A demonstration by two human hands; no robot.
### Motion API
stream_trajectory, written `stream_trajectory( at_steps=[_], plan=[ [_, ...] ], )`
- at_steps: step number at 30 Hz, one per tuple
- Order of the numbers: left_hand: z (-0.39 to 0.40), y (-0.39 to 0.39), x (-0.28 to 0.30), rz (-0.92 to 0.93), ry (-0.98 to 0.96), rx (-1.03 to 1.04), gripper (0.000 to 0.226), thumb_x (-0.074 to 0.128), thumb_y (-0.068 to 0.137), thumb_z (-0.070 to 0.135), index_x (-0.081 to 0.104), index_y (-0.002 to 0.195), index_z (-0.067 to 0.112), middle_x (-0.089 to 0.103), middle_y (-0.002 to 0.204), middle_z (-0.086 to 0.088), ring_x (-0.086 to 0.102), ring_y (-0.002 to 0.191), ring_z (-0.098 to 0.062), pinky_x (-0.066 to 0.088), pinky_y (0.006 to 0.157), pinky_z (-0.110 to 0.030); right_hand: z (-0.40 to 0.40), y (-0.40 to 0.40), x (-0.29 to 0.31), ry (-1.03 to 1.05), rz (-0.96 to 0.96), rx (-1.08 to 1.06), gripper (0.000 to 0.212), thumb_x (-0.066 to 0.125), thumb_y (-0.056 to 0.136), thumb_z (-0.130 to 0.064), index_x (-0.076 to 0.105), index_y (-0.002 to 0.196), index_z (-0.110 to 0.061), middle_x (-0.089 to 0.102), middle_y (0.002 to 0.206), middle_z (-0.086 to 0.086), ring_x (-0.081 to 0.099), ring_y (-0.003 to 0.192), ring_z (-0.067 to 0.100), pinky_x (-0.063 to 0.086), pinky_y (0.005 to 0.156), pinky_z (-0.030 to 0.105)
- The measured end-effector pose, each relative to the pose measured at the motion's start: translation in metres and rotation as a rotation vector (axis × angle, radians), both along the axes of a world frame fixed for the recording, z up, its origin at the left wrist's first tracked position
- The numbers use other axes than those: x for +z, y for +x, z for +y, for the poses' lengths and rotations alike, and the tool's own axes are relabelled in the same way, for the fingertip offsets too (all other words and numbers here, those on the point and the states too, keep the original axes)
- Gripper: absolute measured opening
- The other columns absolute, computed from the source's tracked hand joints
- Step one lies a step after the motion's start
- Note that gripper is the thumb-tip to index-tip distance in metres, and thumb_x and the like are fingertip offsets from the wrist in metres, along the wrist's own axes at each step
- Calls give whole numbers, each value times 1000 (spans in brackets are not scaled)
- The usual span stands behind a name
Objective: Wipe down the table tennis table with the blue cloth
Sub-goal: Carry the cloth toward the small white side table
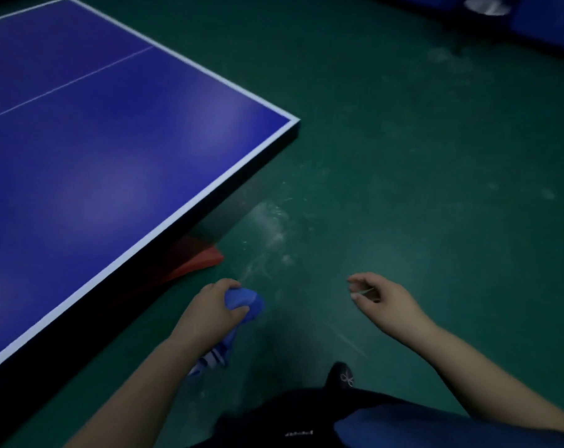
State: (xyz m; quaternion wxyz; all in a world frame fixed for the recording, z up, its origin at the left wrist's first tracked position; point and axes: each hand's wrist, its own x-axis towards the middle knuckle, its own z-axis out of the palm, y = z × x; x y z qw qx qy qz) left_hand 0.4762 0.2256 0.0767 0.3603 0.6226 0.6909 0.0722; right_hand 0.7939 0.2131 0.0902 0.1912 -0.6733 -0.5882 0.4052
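The blue table tennis table (106, 150) with white edge lines fills the left half of the view, its corner pointing right. My left hand (211, 310) is off the table, just beyond its near edge, and grips the bunched blue cloth (243, 300). A striped end of the cloth hangs down below my wrist. My right hand (382, 300) hovers over the green floor to the right, fingers loosely curled and apart, holding nothing.
A red and grey table leg base (206, 250) sticks out under the table's near edge. The green floor (419, 156) shows white scuff marks. My dark shoe (342, 376) is below. Blue objects (545, 24) line the far right corner.
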Motion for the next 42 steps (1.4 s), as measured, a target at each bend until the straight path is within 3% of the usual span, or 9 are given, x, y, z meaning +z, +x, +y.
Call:
stream_trajectory(
  at_steps=[5,9,18,24,29,35,39,42],
  plan=[
    [46,116,0,-43,17,-120,44,75,78,30,62,119,25,63,118,1,56,103,-12,34,84,-16,3,119,7,-1,-19,-157,29,66,87,-19,57,93,-46,67,94,-17,61,77,-1,44,68,7],
    [86,194,10,-61,45,-196,45,74,80,30,61,122,26,62,121,4,56,109,-13,36,88,-17,17,191,13,-3,13,-274,25,65,88,-17,61,97,-40,67,93,-16,63,81,6,44,66,7],
    [191,271,23,-85,54,-219,40,74,81,27,61,120,27,60,108,13,55,97,-7,35,83,-16,89,248,9,11,172,-400,25,64,89,-13,63,100,-35,70,94,-13,63,83,1,45,71,5],
    [297,309,0,-107,3,-242,39,74,82,24,61,119,25,62,110,9,57,98,-10,36,82,-18,175,291,-4,-20,145,-455,25,64,89,-16,62,96,-40,69,95,-15,65,88,6,48,76,13],
    [406,358,2,-187,-5,-254,38,76,80,19,62,114,27,64,107,9,60,97,-11,38,81,-18,273,339,20,54,150,-526,25,65,88,-11,64,96,-36,71,94,-11,66,90,5,48,80,13],
    [524,433,31,-277,20,-373,37,78,79,20,60,109,33,62,100,22,55,88,14,36,70,-1,363,391,50,161,248,-658,24,63,90,-6,66,99,-28,72,97,-9,66,91,5,47,77,8],
    [584,489,37,-330,18,-399,36,78,79,21,61,106,38,65,101,22,59,88,12,40,73,-5,406,433,44,139,278,-713,22,63,90,-7,67,99,-26,73,96,-7,68,93,9,50,85,20],
    [625,530,30,-352,5,-414,37,78,79,21,60,104,41,66,100,22,60,85,15,41,69,-1,446,475,32,117,287,-731,22,63,89,-8,68,98,-28,74,95,-8,68,94,10,50,88,24]
  ],
)
